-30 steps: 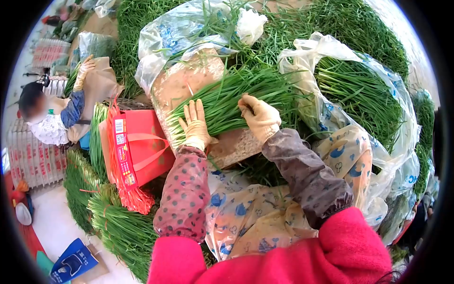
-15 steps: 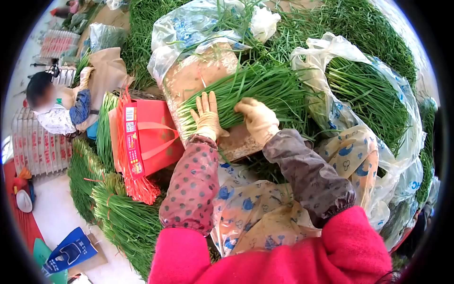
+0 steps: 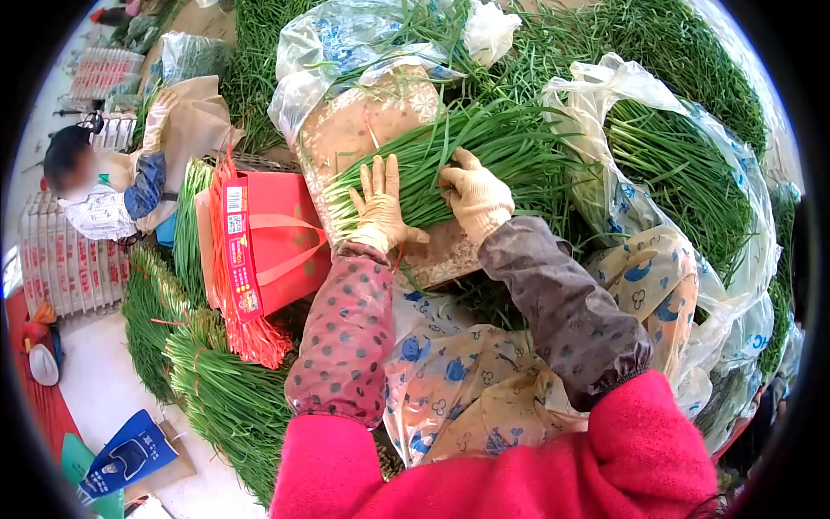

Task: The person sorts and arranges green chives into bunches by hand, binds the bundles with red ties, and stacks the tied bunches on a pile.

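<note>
A pile of long green stalks (image 3: 471, 160) lies across a patterned board (image 3: 367, 121), pale ends toward the left. My left hand (image 3: 380, 206), in a cream glove, rests on the pale ends with its fingers spread. My right hand (image 3: 477, 197), gloved too, is at the near side of the pile with its fingers bent together against the stalks. What lies between those fingers is too small to make out. Left of the board stands a red bag (image 3: 290, 242) with red ties (image 3: 246, 303) hanging over its side.
An open plastic bag (image 3: 752, 268) of stalks stands at the right. Tied green bundles (image 3: 225, 389) lie at the lower left. Loose greens (image 3: 605, 43) spread along the back. Another person (image 3: 99, 186) works at the far left, beside stacked white crates (image 3: 73, 259).
My right hand has lifted slightly and its fingers have curled in differently at the stalks. My left hand stays spread on the pale ends, its thumb further out. The view has shifted.
</note>
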Demonstrator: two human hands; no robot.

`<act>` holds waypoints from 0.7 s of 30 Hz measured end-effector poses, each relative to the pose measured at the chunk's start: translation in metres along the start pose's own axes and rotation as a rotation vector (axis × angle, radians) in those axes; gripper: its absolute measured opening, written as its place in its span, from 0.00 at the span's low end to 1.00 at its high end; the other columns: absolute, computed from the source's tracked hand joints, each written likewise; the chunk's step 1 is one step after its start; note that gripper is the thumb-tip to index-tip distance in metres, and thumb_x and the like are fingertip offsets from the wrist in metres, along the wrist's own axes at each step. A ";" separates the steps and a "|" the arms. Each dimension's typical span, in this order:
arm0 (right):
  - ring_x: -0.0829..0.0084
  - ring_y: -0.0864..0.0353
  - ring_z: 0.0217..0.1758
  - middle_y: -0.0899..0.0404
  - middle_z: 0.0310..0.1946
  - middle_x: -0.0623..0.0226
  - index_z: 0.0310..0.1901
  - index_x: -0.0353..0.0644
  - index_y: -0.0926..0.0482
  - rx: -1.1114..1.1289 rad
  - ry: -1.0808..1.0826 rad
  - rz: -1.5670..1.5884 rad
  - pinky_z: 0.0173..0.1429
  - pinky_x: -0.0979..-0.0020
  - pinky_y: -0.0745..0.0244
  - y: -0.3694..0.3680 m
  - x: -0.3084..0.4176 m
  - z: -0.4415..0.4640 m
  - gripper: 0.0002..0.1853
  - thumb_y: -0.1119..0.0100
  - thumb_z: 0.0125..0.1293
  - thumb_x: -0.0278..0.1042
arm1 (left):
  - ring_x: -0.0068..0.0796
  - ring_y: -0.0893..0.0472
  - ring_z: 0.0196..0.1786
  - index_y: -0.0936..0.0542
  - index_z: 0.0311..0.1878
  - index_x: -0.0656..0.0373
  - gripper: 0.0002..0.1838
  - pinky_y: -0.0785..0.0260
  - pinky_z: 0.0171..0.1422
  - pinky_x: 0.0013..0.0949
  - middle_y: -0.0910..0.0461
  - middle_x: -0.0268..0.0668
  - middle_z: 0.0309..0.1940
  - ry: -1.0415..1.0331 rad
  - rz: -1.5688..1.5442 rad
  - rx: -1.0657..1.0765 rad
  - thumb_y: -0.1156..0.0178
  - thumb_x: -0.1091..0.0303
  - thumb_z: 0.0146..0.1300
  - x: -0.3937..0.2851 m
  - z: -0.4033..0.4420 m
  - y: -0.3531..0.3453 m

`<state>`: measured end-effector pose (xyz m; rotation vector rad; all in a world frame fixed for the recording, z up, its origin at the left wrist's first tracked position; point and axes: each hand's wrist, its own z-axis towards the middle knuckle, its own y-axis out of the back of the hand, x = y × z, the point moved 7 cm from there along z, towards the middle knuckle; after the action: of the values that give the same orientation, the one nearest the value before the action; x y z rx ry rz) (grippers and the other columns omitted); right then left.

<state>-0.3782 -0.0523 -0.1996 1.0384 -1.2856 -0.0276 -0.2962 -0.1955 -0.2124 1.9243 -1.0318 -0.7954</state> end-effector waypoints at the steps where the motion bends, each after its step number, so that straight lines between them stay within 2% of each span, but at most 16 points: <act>1: 0.57 0.22 0.55 0.28 0.61 0.59 0.44 0.48 0.17 0.008 0.009 -0.008 0.55 0.65 0.24 -0.002 -0.002 0.004 0.11 0.37 0.58 0.31 | 0.54 0.67 0.79 0.67 0.77 0.46 0.81 0.71 0.77 0.61 0.64 0.44 0.78 -0.069 -0.036 -0.060 0.19 0.42 0.23 0.006 0.001 -0.002; 2: 0.57 0.22 0.55 0.28 0.61 0.59 0.44 0.48 0.17 0.007 0.008 -0.008 0.55 0.65 0.24 -0.002 -0.005 0.008 0.11 0.37 0.58 0.31 | 0.54 0.67 0.79 0.67 0.77 0.46 0.81 0.71 0.77 0.61 0.64 0.44 0.78 -0.070 -0.036 -0.059 0.19 0.42 0.23 0.015 0.001 -0.010; 4: 0.56 0.22 0.53 0.27 0.59 0.60 0.44 0.46 0.17 0.119 -0.011 0.046 0.56 0.65 0.25 -0.001 -0.001 0.013 0.10 0.38 0.60 0.33 | 0.55 0.62 0.78 0.57 0.78 0.49 0.78 0.65 0.78 0.56 0.56 0.46 0.77 -0.216 -0.195 -0.379 0.19 0.40 0.22 0.015 -0.008 0.008; 5: 0.57 0.21 0.53 0.27 0.58 0.61 0.46 0.43 0.17 0.175 -0.052 0.126 0.56 0.65 0.25 0.001 -0.002 0.014 0.12 0.37 0.61 0.35 | 0.57 0.60 0.78 0.43 0.75 0.44 0.65 0.63 0.78 0.56 0.52 0.46 0.76 -0.287 -0.412 -0.482 0.22 0.40 0.28 0.018 -0.013 0.012; 6: 0.57 0.21 0.53 0.27 0.58 0.61 0.46 0.43 0.17 0.175 -0.055 0.126 0.56 0.65 0.25 0.000 -0.004 0.015 0.12 0.37 0.61 0.35 | 0.57 0.60 0.78 0.43 0.75 0.44 0.65 0.63 0.78 0.56 0.52 0.46 0.76 -0.287 -0.413 -0.479 0.22 0.40 0.28 0.014 -0.018 0.016; 8: 0.63 0.22 0.56 0.29 0.61 0.59 0.46 0.31 0.20 0.210 -0.076 0.325 0.57 0.70 0.26 -0.003 -0.008 0.018 0.15 0.36 0.61 0.32 | 0.57 0.57 0.77 0.30 0.66 0.45 0.49 0.59 0.78 0.53 0.48 0.44 0.75 -0.241 -0.302 -0.601 0.23 0.46 0.36 0.004 -0.033 0.028; 9: 0.65 0.23 0.58 0.31 0.63 0.58 0.48 0.30 0.20 0.256 -0.120 0.369 0.60 0.71 0.27 -0.002 -0.008 0.018 0.16 0.35 0.62 0.33 | 0.56 0.52 0.76 0.22 0.55 0.46 0.32 0.53 0.75 0.55 0.42 0.42 0.73 -0.283 -0.271 -0.673 0.26 0.52 0.45 -0.007 -0.042 0.035; 10: 0.65 0.23 0.58 0.31 0.63 0.58 0.48 0.30 0.20 0.257 -0.122 0.369 0.60 0.71 0.27 -0.006 -0.011 0.019 0.16 0.35 0.62 0.33 | 0.56 0.52 0.76 0.22 0.55 0.46 0.32 0.53 0.75 0.55 0.42 0.42 0.73 -0.282 -0.273 -0.671 0.26 0.52 0.45 -0.011 -0.044 0.031; 12: 0.67 0.23 0.57 0.32 0.63 0.58 0.48 0.32 0.20 0.242 -0.197 0.556 0.60 0.71 0.27 -0.016 -0.021 0.023 0.16 0.35 0.62 0.32 | 0.54 0.43 0.72 0.20 0.47 0.48 0.20 0.47 0.70 0.55 0.34 0.40 0.68 -0.375 -0.150 -0.823 0.29 0.57 0.50 -0.024 -0.054 0.033; 13: 0.71 0.22 0.56 0.28 0.60 0.59 0.49 0.33 0.20 0.255 -0.200 0.512 0.58 0.72 0.27 -0.018 -0.023 0.025 0.17 0.36 0.63 0.35 | 0.51 0.35 0.65 0.19 0.41 0.48 0.14 0.43 0.66 0.53 0.27 0.37 0.60 -0.427 -0.125 -0.909 0.30 0.61 0.51 -0.030 -0.058 0.034; 14: 0.71 0.22 0.56 0.28 0.60 0.59 0.49 0.33 0.20 0.253 -0.203 0.513 0.58 0.72 0.27 -0.017 -0.026 0.027 0.17 0.36 0.63 0.35 | 0.51 0.35 0.65 0.19 0.41 0.48 0.14 0.43 0.66 0.53 0.27 0.37 0.60 -0.429 -0.125 -0.906 0.30 0.61 0.51 -0.033 -0.056 0.031; 16: 0.73 0.21 0.53 0.22 0.55 0.60 0.50 0.35 0.20 0.313 -0.257 0.351 0.56 0.73 0.27 -0.009 -0.020 0.028 0.18 0.36 0.64 0.38 | 0.48 0.33 0.61 0.18 0.40 0.49 0.14 0.42 0.65 0.52 0.25 0.36 0.55 -0.416 0.000 -0.881 0.30 0.62 0.49 -0.038 -0.053 0.022; 17: 0.74 0.20 0.50 0.17 0.47 0.63 0.50 0.37 0.19 0.309 -0.282 0.383 0.54 0.74 0.27 -0.016 -0.028 0.031 0.20 0.36 0.64 0.43 | 0.47 0.33 0.61 0.18 0.41 0.49 0.15 0.41 0.64 0.51 0.26 0.36 0.54 -0.360 0.012 -0.844 0.30 0.62 0.47 -0.036 -0.048 0.018; 18: 0.74 0.20 0.50 0.17 0.47 0.63 0.50 0.37 0.19 0.310 -0.282 0.386 0.54 0.74 0.27 -0.012 -0.022 0.030 0.20 0.36 0.64 0.43 | 0.47 0.33 0.61 0.18 0.41 0.49 0.15 0.41 0.64 0.51 0.26 0.36 0.54 -0.358 0.015 -0.842 0.30 0.62 0.47 -0.036 -0.046 0.014; 20: 0.73 0.20 0.46 0.17 0.40 0.66 0.51 0.38 0.20 0.228 -0.417 0.447 0.53 0.73 0.27 0.001 -0.020 0.025 0.22 0.36 0.63 0.47 | 0.47 0.33 0.62 0.17 0.41 0.49 0.16 0.42 0.65 0.49 0.26 0.36 0.57 -0.224 -0.047 -0.788 0.28 0.62 0.46 -0.027 -0.036 0.006; 21: 0.66 0.19 0.52 0.17 0.48 0.59 0.58 0.39 0.23 0.272 -0.468 0.440 0.60 0.69 0.29 -0.002 -0.026 0.027 0.27 0.39 0.64 0.49 | 0.48 0.34 0.64 0.16 0.40 0.50 0.15 0.43 0.67 0.49 0.28 0.37 0.59 -0.197 -0.058 -0.762 0.27 0.63 0.46 -0.027 -0.033 0.003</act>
<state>-0.4071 -0.0557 -0.2229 0.9869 -1.9666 0.2592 -0.2837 -0.1621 -0.1898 1.2404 -0.6399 -1.2177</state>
